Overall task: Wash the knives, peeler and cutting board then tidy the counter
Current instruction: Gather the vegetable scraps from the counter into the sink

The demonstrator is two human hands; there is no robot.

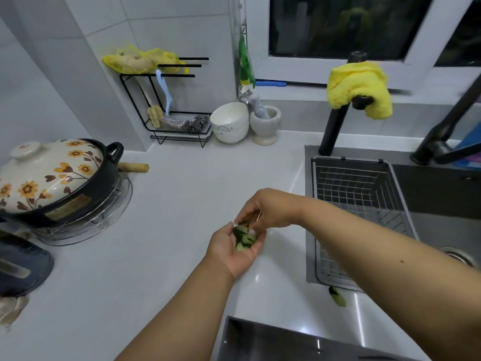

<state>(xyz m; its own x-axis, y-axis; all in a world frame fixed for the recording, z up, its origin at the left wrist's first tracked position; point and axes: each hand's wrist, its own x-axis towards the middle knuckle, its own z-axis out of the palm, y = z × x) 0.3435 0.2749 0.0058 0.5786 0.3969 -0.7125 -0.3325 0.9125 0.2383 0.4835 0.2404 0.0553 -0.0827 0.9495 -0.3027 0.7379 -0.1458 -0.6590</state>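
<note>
Over the white counter [169, 217], my left hand [234, 248] is held palm up and cupped around several green cucumber scraps [244, 238]. My right hand [263, 212] hovers just above it, fingertips pointing down and pinching at the scraps in the palm. One more cucumber scrap [337, 295] lies on the counter by the sink's near corner. No knife, peeler or cutting board shows.
A wire basket [364, 204] sits in the sink [442, 204] at right, behind a black faucet [335, 121] draped with a yellow cloth [359, 84]. A floral-lidded pot [52, 183] stands left on a wire trivet. A rack [171, 121], bowls [229, 123] and a mortar [265, 126] line the back.
</note>
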